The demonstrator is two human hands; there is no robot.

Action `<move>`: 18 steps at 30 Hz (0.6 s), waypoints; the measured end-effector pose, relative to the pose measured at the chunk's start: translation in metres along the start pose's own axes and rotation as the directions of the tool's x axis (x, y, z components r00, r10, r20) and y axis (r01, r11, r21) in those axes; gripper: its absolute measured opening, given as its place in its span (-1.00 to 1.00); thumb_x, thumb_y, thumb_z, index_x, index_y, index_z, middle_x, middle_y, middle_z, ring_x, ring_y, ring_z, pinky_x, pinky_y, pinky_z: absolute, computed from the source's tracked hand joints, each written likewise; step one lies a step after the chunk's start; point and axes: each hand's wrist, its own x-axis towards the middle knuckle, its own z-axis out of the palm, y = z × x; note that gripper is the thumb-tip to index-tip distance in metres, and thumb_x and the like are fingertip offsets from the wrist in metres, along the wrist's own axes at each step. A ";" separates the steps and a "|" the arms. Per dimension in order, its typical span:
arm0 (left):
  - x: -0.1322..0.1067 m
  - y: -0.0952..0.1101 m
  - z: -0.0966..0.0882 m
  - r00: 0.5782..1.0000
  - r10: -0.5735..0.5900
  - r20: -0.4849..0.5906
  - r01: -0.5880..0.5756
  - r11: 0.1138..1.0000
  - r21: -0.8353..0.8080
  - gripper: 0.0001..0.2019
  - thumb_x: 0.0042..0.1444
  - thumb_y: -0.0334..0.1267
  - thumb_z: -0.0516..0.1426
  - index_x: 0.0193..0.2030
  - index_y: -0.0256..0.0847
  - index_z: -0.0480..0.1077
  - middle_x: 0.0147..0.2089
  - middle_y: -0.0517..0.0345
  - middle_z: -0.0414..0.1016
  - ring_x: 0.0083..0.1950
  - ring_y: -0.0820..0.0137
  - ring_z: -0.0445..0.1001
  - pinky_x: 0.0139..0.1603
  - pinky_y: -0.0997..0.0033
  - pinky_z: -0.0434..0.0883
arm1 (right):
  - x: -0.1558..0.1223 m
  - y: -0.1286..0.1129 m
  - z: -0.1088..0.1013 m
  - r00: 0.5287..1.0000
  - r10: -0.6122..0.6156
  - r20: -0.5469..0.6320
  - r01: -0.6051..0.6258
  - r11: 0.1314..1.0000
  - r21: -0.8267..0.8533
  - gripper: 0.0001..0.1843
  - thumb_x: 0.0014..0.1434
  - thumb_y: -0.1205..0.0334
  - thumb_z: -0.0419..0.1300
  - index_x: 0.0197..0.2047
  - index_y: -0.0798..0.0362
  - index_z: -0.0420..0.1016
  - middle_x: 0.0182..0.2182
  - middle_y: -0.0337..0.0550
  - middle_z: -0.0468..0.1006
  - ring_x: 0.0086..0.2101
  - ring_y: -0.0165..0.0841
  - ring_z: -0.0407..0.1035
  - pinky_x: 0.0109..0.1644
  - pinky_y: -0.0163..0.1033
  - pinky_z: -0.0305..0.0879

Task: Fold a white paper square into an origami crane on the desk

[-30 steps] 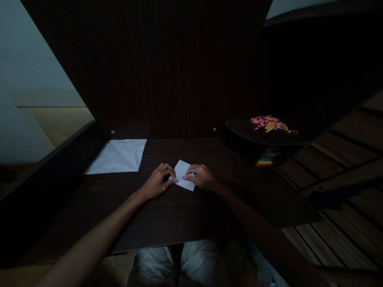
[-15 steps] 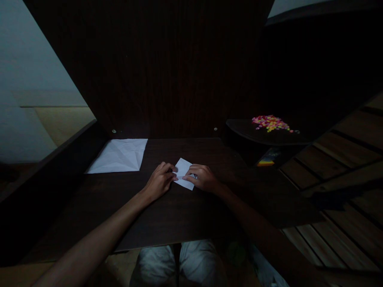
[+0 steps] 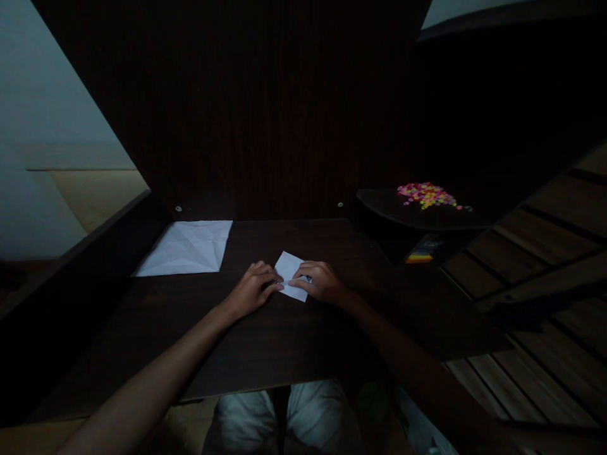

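A small white sheet of paper [image 3: 287, 264] lies at an angle on the dark wooden desk [image 3: 265, 341], a crease running across its middle. My left hand [image 3: 258, 283] pinches its left corner, thumb and fingers closed together on the crease. From the other side my right hand [image 3: 317, 281] grips the right part of the paper, thumb and curled fingers pressing near the same crease. The fingers of both hands cover the ends of the fold.
A larger creased white sheet [image 3: 187, 248] lies at the desk's back left. On a rounded dark shelf [image 3: 393, 212] at the right sits a pile of small colourful pieces [image 3: 429, 194]. Below it, something yellow [image 3: 420, 258] shows. A tall dark panel [image 3: 265, 114] stands behind the desk.
My left thumb and fingers have shifted slightly right along the crease. My right hand stays almost where it was on the paper. The whole view has drifted a little.
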 end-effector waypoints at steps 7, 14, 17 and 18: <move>0.001 -0.002 0.004 0.998 0.063 -0.012 -0.063 0.997 -0.044 -0.85 0.22 -0.33 0.05 -0.27 -0.22 0.45 -0.25 0.04 0.50 -0.18 0.32 0.39 -0.11 0.29 0.33 | 0.001 0.002 0.000 0.998 0.054 0.015 -0.055 0.998 0.024 -0.82 0.14 0.14 0.22 -0.38 0.07 0.55 -0.40 -0.15 0.56 -0.38 -0.39 0.39 -0.26 -0.32 0.22; 0.002 0.001 0.004 0.999 0.040 -0.008 -0.041 0.999 -0.019 -0.85 0.20 -0.40 0.04 -0.23 -0.26 0.45 -0.27 0.01 0.50 -0.21 0.31 0.39 -0.17 0.32 0.35 | 0.002 0.005 -0.004 0.966 0.249 0.065 -0.255 0.961 0.110 -0.77 -0.01 0.21 0.32 -0.24 0.11 0.56 -0.48 -0.24 0.49 -0.51 -0.47 0.30 -0.39 -0.37 0.16; 0.003 0.001 0.005 1.000 0.028 -0.002 -0.028 1.000 -0.013 -0.84 0.20 -0.40 0.04 -0.24 -0.25 0.45 -0.26 0.01 0.51 -0.20 0.30 0.40 -0.16 0.30 0.35 | 0.002 0.007 -0.003 0.951 0.305 0.056 -0.310 0.935 0.174 -0.77 0.00 0.21 0.30 -0.25 0.11 0.55 -0.50 -0.25 0.47 -0.51 -0.48 0.30 -0.41 -0.38 0.18; 0.003 0.001 0.005 1.000 0.022 0.000 -0.022 1.000 -0.014 -0.84 0.20 -0.40 0.04 -0.25 -0.24 0.45 -0.26 0.01 0.51 -0.20 0.30 0.40 -0.15 0.29 0.35 | 0.002 0.008 -0.002 0.947 0.317 0.048 -0.320 0.926 0.200 -0.79 0.02 0.21 0.28 -0.25 0.11 0.55 -0.51 -0.25 0.46 -0.51 -0.48 0.30 -0.42 -0.39 0.18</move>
